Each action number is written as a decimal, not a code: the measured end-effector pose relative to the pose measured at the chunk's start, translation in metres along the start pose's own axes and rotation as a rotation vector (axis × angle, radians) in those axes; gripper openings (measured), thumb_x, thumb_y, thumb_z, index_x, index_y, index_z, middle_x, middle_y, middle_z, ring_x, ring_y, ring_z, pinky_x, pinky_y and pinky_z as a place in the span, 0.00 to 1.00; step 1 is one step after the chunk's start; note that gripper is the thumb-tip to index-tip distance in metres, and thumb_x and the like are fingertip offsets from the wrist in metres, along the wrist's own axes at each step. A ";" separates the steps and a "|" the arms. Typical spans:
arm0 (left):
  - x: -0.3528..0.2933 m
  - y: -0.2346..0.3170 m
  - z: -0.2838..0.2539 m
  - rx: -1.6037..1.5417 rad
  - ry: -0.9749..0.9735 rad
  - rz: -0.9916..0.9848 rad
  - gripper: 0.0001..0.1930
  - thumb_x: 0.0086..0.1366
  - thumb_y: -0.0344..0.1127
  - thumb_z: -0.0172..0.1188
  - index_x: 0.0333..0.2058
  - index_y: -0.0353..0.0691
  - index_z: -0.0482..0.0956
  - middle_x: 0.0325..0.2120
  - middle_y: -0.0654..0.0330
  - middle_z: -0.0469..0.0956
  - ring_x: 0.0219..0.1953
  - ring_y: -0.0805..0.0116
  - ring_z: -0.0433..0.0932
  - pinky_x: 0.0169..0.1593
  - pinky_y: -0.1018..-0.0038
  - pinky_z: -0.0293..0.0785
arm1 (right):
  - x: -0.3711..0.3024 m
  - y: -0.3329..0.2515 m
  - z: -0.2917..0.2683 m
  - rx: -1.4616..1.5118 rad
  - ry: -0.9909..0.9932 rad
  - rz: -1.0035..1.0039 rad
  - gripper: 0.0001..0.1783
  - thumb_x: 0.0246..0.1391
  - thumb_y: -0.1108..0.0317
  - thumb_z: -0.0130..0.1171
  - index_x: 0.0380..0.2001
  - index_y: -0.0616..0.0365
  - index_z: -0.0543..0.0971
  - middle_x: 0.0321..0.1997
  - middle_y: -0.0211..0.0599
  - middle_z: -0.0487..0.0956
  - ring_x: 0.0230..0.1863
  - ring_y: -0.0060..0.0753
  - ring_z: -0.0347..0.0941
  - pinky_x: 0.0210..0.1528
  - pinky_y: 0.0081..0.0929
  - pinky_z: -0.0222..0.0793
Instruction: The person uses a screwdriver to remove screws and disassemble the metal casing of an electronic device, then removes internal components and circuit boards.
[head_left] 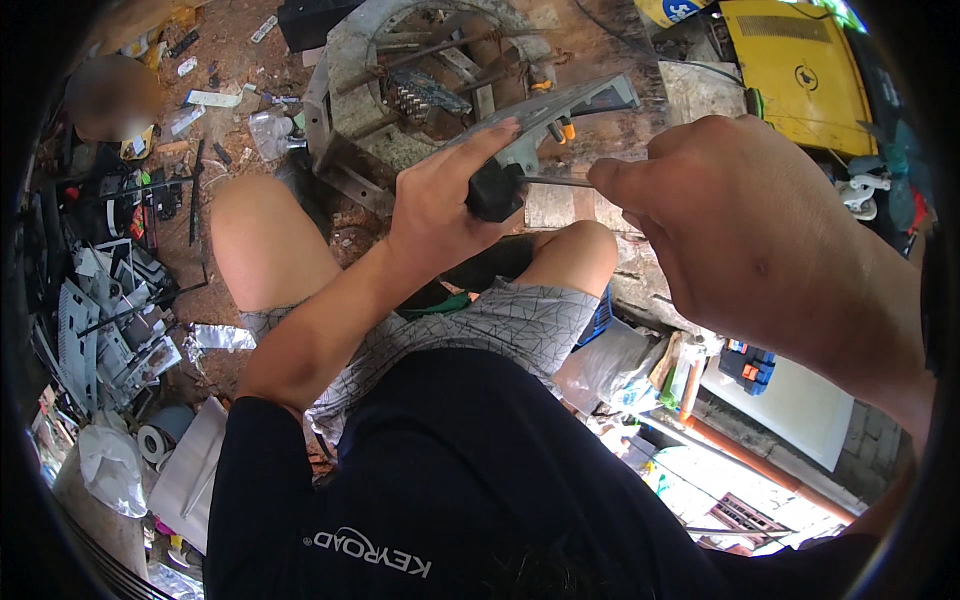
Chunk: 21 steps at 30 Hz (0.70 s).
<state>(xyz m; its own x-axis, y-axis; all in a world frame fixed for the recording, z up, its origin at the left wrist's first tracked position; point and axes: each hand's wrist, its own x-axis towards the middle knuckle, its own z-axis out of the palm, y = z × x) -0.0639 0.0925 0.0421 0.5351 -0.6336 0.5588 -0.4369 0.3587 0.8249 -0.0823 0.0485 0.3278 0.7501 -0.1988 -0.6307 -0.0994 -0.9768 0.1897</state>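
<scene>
My left hand (440,200) is closed around a flat grey device part (590,98) and raises it above my knees. A blocky black piece (493,192) juts from its near end, and small orange pieces show on its underside. My right hand (750,225) is a fist around a screwdriver, its handle hidden in the palm. The screwdriver's thin metal shaft (555,181) points left, and its tip meets or lies very close to the black piece; the exact contact is unclear.
Beyond my hands lies a round, dirty metal frame (345,75) with bars and scrap inside. Metal scrap (110,320) is heaped at the left. A yellow casing (800,75) is at the far right. Plastic bags (110,470) and a white panel (800,410) lie nearer.
</scene>
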 end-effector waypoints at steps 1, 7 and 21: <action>-0.001 0.001 0.001 -0.002 -0.002 0.017 0.33 0.46 0.28 0.74 0.54 0.35 0.76 0.50 0.51 0.81 0.47 0.54 0.84 0.49 0.69 0.80 | -0.003 0.010 0.011 -0.012 -0.010 -0.006 0.16 0.46 0.81 0.59 0.41 0.65 0.83 0.20 0.50 0.78 0.27 0.50 0.80 0.31 0.42 0.75; -0.004 -0.002 -0.003 0.036 0.031 0.032 0.35 0.44 0.32 0.76 0.55 0.36 0.76 0.49 0.51 0.81 0.45 0.52 0.84 0.47 0.65 0.81 | 0.000 0.039 0.029 -0.002 -0.039 -0.117 0.18 0.47 0.80 0.59 0.44 0.64 0.82 0.24 0.48 0.79 0.29 0.49 0.81 0.32 0.41 0.76; 0.001 -0.002 0.001 0.005 0.027 -0.055 0.35 0.45 0.32 0.75 0.55 0.38 0.76 0.49 0.50 0.81 0.46 0.52 0.83 0.48 0.66 0.80 | -0.012 0.034 0.038 -0.109 -0.045 -0.063 0.23 0.44 0.81 0.59 0.48 0.63 0.80 0.30 0.46 0.80 0.31 0.49 0.81 0.34 0.41 0.78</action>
<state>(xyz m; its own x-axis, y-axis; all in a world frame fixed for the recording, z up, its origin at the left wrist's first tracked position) -0.0630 0.0905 0.0413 0.5774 -0.6336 0.5149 -0.4098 0.3206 0.8540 -0.1196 0.0143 0.3127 0.7224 -0.1434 -0.6765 0.0200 -0.9735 0.2278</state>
